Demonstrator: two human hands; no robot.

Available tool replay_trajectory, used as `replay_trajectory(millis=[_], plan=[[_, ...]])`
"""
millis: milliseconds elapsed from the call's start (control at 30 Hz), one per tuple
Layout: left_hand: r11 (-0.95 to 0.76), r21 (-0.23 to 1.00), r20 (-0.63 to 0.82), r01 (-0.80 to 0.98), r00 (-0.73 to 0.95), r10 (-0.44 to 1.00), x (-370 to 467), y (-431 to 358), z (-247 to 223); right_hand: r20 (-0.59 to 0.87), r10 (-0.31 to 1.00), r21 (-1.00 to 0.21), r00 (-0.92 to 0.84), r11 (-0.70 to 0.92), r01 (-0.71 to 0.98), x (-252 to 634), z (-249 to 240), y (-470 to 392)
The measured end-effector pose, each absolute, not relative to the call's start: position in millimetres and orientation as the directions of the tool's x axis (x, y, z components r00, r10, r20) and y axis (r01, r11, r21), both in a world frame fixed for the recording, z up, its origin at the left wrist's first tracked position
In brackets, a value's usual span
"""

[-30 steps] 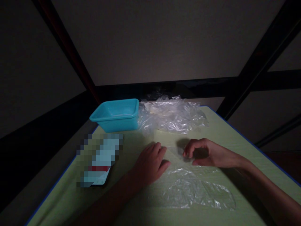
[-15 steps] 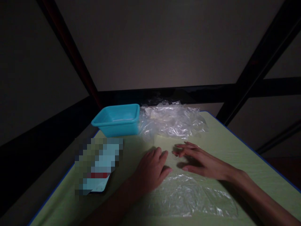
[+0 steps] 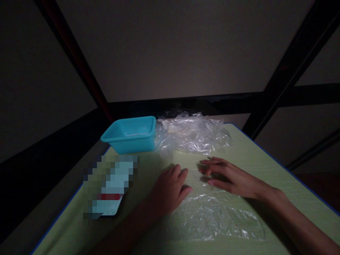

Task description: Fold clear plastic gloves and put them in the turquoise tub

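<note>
A: What changed?
B: Right hand (image 3: 228, 177). A second ago its fingers were curled into a loose arch; now they reach out longer and flatter over the table (image 3: 257, 159), thumb a moderate gap from the rest. Left hand (image 3: 170, 189) hasn't really shifted: palm down, thumb splayed off the index.
A: Meaning?
B: My read: left steadies, right is between grips. Can't tell if the right fingertips touch plastic; the far edge is too faint.
A: Where's the clear plastic film (image 3: 215, 219)?
B: Near side of the table, below and between both hands. Left thumb is right by its edge. Thin, glossy, wrinkled, rounded at the right end.
A: Rest?
B: Crumpled clear plastic bags (image 3: 199, 132) at the back, shiny and sharply creased, against a turquoise tub (image 3: 132, 145): smooth, rectangular, rolled rim, looks like rigid plastic. Left side, a flat round-cornered device (image 3: 113, 209), probably a phone, mostly pixelated.
</note>
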State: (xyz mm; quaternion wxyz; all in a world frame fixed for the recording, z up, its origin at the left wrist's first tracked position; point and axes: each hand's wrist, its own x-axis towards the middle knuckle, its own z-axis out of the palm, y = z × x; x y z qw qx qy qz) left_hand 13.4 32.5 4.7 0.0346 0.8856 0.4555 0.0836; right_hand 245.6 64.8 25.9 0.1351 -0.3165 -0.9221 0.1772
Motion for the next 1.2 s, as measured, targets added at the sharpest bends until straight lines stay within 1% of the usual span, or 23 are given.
replay_trajectory(millis=[267, 400, 500, 633, 767, 967, 1033, 1200], plan=[[-0.574, 0.132, 0.088, 0.808, 0.567, 0.819, 15, 33, 9, 0.182, 0.624, -0.423, -0.76, 0.747, 0.512, 244, 28, 65], [-0.567, 0.151, 0.106, 0.81, 0.556, 0.824, 15, 32, 8, 0.251, 0.69, -0.404, -0.679, 0.712, 0.574, 248, 31, 66], [-0.564, 0.18, 0.153, 0.806, 0.543, 0.825, 14, 32, 5, 0.311, 0.751, -0.409, -0.582, 0.658, 0.632, 255, 33, 68], [-0.612, 0.212, 0.28, 0.761, 0.553, 0.785, 9, 30, 4, 0.356, 0.807, -0.42, -0.471, 0.589, 0.691, 266, 31, 73], [-0.706, 0.203, 0.397, 0.679, 0.602, 0.693, 4, 27, 8, 0.339, 0.849, -0.466, -0.406, 0.527, 0.711, 268, 31, 74], [-0.773, 0.149, 0.409, 0.616, 0.674, 0.616, 1, 27, 8, 0.278, 0.876, -0.529, -0.394, 0.482, 0.698, 264, 32, 72], [-0.777, 0.131, 0.416, 0.616, 0.677, 0.607, 1, 28, 8, 0.28, 0.866, -0.516, -0.415, 0.5, 0.695, 264, 31, 73], [-0.774, 0.109, 0.441, 0.624, 0.668, 0.6, 0, 28, 9, 0.293, 0.848, -0.435, -0.442, 0.53, 0.728, 265, 28, 75]])
